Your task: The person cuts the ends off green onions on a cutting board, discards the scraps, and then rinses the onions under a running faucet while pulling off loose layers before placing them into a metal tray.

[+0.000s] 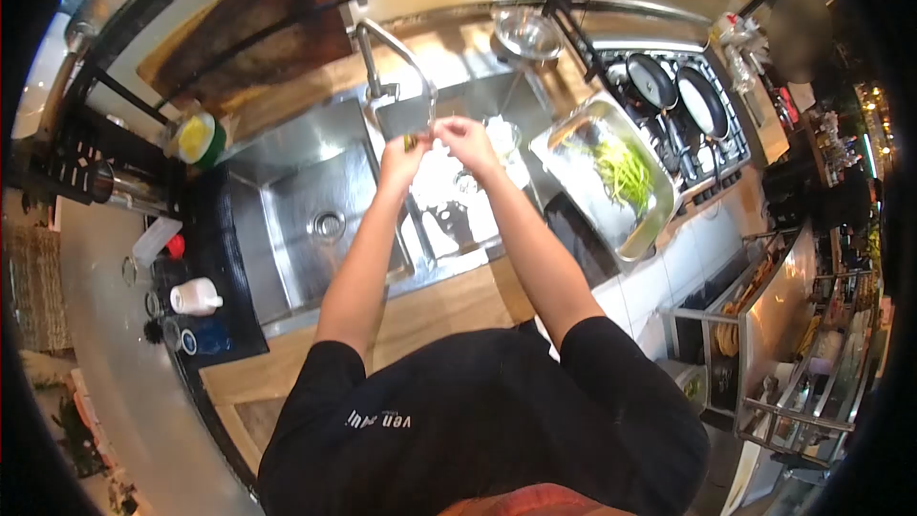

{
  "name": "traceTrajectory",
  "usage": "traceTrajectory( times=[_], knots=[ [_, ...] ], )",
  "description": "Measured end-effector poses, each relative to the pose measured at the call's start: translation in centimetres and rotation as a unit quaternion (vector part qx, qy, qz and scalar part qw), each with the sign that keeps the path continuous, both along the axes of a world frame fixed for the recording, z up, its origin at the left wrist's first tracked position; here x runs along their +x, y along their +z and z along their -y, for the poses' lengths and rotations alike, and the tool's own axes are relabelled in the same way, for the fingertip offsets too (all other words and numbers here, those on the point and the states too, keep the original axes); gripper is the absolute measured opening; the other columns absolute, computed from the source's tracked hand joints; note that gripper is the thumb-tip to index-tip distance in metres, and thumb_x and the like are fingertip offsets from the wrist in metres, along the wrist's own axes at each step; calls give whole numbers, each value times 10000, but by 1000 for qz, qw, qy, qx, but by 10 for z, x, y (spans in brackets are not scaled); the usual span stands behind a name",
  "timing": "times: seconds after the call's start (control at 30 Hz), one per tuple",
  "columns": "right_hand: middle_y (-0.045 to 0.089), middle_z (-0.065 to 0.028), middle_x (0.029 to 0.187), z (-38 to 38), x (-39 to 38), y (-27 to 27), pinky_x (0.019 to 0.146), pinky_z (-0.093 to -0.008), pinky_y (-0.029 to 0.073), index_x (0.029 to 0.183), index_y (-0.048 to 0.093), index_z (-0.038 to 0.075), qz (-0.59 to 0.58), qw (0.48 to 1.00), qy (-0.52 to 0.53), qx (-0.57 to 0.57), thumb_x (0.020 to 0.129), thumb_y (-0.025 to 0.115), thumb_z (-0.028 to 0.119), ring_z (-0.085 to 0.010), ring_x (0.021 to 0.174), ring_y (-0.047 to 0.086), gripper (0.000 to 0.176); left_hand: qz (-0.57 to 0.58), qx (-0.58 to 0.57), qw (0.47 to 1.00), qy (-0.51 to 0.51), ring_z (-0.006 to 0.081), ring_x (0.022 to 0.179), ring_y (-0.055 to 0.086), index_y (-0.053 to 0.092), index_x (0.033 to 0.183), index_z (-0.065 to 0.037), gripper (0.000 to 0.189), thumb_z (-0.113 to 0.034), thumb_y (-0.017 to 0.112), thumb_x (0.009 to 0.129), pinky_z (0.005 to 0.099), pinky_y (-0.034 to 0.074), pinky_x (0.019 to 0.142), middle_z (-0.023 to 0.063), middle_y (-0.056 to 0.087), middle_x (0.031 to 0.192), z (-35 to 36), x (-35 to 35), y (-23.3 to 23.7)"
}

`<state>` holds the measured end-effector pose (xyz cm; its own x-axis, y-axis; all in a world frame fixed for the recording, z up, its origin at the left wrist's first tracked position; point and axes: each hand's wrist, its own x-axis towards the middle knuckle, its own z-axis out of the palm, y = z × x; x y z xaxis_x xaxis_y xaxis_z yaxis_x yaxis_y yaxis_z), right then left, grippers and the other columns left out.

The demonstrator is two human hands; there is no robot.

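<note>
My left hand [402, 164] and my right hand [465, 143] meet over the right sink basin, just below the end of the curved faucet [411, 59]. The fingers of the left hand are closed around something small, dark and yellowish, too small to name. My right fingers are pinched together close beside the left ones, and what they hold cannot be made out. Under the hands the right basin [531, 94] is bright with glare, and a drain [467, 184] shows in it. A clear bowl [502, 132] seems to stand in that basin, partly behind my right hand.
To the right, a metal tray [583, 191] holds green stalks [623, 172]; past it, pans [702, 100] sit on a stove. A metal bowl [528, 35] stands behind the sink. At left are the other basin [296, 201], a white cup [196, 297] and a green container [200, 139].
</note>
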<state>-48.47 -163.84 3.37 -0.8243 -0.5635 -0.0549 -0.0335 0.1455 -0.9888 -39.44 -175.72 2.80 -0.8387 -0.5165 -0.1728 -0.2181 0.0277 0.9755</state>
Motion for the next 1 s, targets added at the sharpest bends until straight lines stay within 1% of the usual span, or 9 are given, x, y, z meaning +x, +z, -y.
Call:
traceTrajectory(
  times=[0.2, 0.37, 0.43, 0.57, 0.7, 0.73, 0.83, 0.9, 1.0],
  knots=[
    [659, -61, 783, 9, 2, -10, 631, -243, 479, 922, 628, -37, -71, 997, -24, 17, 850, 592, 154, -87, 695, 592, 207, -2, -9, 1000, 8, 110, 698, 594, 667, 876, -8, 218, -216, 649, 813, 256, 459, 654, 53, 665, 766, -15, -3, -6],
    [654, -111, 827, -2, 6, -15, 703, -283, 473, 964, 629, -7, -123, 985, -120, 30, 864, 568, 234, -157, 764, 616, 268, -26, -1, 1000, 12, 118, 765, 600, 624, 978, -9, 236, -211, 583, 862, 257, 458, 665, 56, 670, 842, -17, -2, -8],
    [647, -83, 866, -15, 1, -22, 757, -281, 454, 986, 619, -1, -100, 986, -128, 30, 884, 561, 243, -148, 836, 587, 271, -45, 97, 994, 30, 107, 726, 580, 602, 1007, -20, 230, -205, 540, 886, 247, 445, 605, 40, 659, 854, -16, -2, -7],
    [613, -38, 766, -19, 8, -36, 627, -230, 445, 931, 596, -14, -33, 988, -151, -9, 857, 610, 188, -88, 698, 555, 216, -68, 263, 960, 69, 93, 606, 483, 587, 990, -44, 200, -151, 444, 901, 245, 382, 501, 44, 618, 844, -10, -16, -24],
    [563, -21, 755, -8, 17, -35, 588, -227, 425, 908, 536, 4, -80, 990, -117, -29, 868, 579, 168, -82, 653, 523, 173, -137, 496, 848, 128, 105, 601, 445, 592, 988, -59, 194, -147, 445, 897, 250, 373, 526, 50, 560, 825, -8, -33, -26],
    [557, -37, 774, -6, 17, -33, 601, -227, 421, 929, 514, 19, 17, 994, -95, -52, 878, 540, 156, -86, 675, 524, 148, -140, 519, 831, 140, 107, 589, 438, 589, 984, -53, 195, -152, 443, 901, 251, 364, 517, 52, 558, 825, -7, -35, -23],
    [539, -70, 768, 0, 14, -43, 691, -285, 435, 952, 512, 21, -84, 991, -89, 49, 854, 529, 144, -157, 738, 530, 159, -169, 557, 802, 134, 100, 578, 424, 574, 997, -54, 206, -163, 413, 928, 244, 358, 507, 48, 550, 801, -1, -45, -25],
    [569, -55, 858, 5, 16, -44, 681, -273, 422, 939, 525, 23, -226, 967, -74, 86, 876, 561, 195, -128, 760, 510, 187, -159, 581, 788, 124, 100, 575, 419, 565, 998, -55, 214, -172, 395, 941, 241, 362, 504, 38, 550, 791, 6, -49, -19],
    [614, -118, 966, 7, 25, -31, 776, -283, 442, 1037, 556, 0, -179, 974, -91, 105, 850, 605, 226, -170, 894, 571, 298, -188, 579, 787, 98, 122, 574, 450, 558, 988, -61, 208, -196, 409, 931, 253, 381, 512, 39, 562, 753, 15, -58, -26]
  ],
)
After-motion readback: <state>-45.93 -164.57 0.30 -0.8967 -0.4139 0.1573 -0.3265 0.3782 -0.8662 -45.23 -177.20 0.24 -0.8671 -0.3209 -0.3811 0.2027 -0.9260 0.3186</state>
